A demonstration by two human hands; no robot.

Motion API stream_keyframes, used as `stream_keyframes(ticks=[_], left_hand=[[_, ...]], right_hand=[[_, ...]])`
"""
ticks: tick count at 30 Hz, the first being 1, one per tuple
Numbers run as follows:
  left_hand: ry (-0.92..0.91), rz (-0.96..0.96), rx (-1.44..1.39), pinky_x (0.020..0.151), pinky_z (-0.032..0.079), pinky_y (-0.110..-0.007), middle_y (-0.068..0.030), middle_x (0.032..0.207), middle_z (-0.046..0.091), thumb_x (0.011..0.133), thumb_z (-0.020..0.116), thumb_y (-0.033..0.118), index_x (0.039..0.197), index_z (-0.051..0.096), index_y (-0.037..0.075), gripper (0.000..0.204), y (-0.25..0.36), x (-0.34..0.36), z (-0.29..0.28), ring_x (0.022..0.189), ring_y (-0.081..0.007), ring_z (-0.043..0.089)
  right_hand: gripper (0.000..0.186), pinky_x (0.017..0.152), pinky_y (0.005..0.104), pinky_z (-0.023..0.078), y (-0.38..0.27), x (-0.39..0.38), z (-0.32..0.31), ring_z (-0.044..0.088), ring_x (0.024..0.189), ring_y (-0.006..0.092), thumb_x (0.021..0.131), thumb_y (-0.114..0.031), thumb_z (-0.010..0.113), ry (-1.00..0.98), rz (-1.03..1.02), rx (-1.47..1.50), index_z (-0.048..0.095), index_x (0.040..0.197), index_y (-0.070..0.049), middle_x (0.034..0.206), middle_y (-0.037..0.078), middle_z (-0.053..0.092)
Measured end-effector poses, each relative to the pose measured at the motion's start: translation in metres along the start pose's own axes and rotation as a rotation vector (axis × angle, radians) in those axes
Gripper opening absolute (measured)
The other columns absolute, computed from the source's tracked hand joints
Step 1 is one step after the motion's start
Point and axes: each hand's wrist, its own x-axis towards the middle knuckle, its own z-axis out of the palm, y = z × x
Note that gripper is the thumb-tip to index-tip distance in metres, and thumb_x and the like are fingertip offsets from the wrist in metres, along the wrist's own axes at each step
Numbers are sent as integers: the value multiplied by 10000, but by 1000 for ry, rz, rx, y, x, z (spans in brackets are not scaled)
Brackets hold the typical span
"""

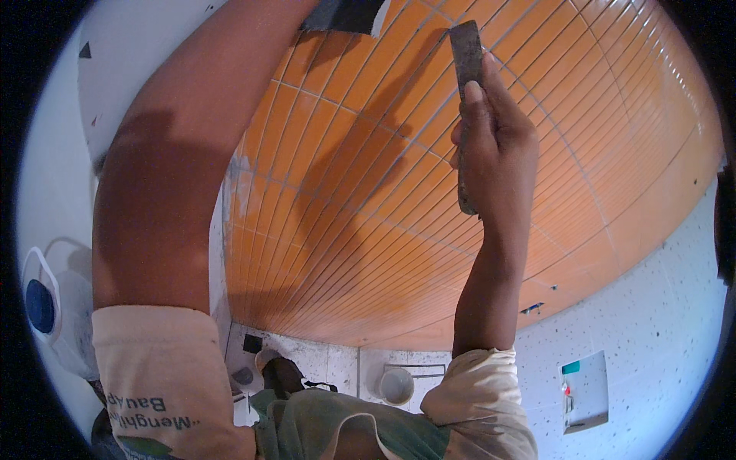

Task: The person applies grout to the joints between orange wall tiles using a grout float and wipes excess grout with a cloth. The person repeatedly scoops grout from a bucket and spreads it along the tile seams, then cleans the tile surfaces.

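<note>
My right hand [497, 146] is closed around a long, flat, dark worn bar [466, 54], its thumb pressed along the face. The bar stands nearly upright in the picture, in front of a wall of orange tiles [429, 253] with narrow pale joints. Whether it touches the tiles I cannot tell. My left arm [169, 199] reaches up past the upper edge, and its hand is out of the picture. Beside that arm at the top is part of a black flat piece [345, 15] with a pale edge; what holds it is hidden.
Below the tiles, a round white bucket [396, 386] stands on the pale floor near a black square [252, 343]. A speckled pale wall [636, 322] at the right has a recessed niche [586, 414] with small items. At the far left is a white object with a blue disc [40, 307].
</note>
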Motion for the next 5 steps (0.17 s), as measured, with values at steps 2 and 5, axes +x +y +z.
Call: stream_keyframes(ticks=[2, 5], left_hand=[[-24, -1, 37, 601, 503, -499, -241, 687, 620, 855, 530, 151, 977, 629, 34, 196, 2, -1, -3, 642, -413, 630], [5, 38, 7, 600, 505, -498, -242, 691, 622, 855, 536, 161, 992, 631, 40, 206, 0, 1, -8, 651, -408, 636]], right_hand=[[445, 455, 235, 454, 6, -1, 7, 535, 553, 66, 1004, -272, 512, 36, -60, 11, 489, 1395, -63, 635, 27, 531], [441, 554, 267, 478, 9, -16, 18, 625, 694, 174, 982, -228, 544, 33, -27, 44, 491, 1391, -69, 819, 163, 591]])
